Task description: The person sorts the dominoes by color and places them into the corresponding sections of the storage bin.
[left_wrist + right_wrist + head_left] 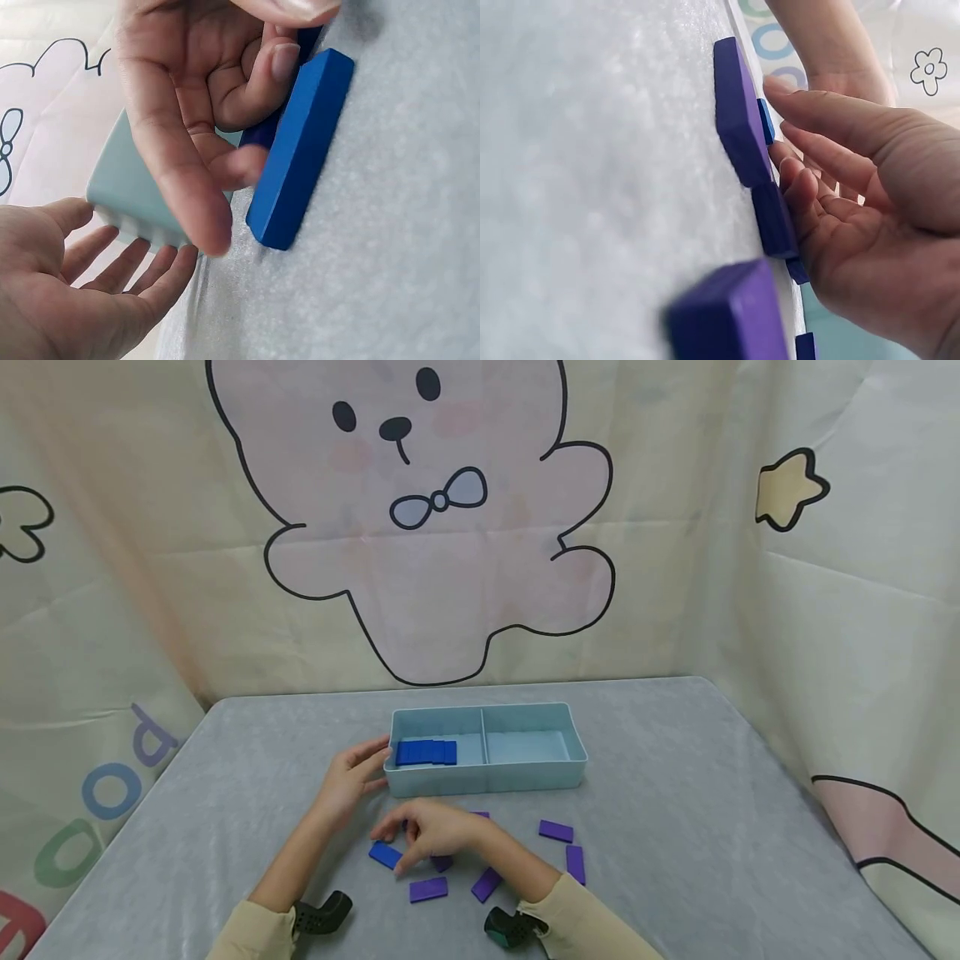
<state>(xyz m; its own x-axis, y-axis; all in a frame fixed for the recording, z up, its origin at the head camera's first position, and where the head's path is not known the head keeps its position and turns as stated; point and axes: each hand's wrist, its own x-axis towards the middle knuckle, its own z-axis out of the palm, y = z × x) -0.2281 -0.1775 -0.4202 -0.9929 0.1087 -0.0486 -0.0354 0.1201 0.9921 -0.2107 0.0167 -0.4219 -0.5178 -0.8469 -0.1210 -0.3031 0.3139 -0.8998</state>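
In the lower middle of the head view, the right hand is hovering over a blue tile lying flat on the grey table. Its fingers are loosely curved and reaching down, with the fingertips close beside the tile's edge, but they are not yet closing on it. In the left wrist view the same blue tile is sitting just right of centre, bare on its long face.

The left hand is resting open against the left end of the light blue tray, fingers straight, holding nothing. The tray's left compartment is holding a row of blue tiles; the right compartment is showing only its floor.

About 6 purple tiles are lying scattered below the tray, some tucked under the right hand, so the exact count is unclear.

The likely trouble: the tile is lying flat and thin on soft cloth, so a pinch from above could slide it instead of lifting it. A purple tile is sitting very near the fingers and could get nudged or picked up along with it.
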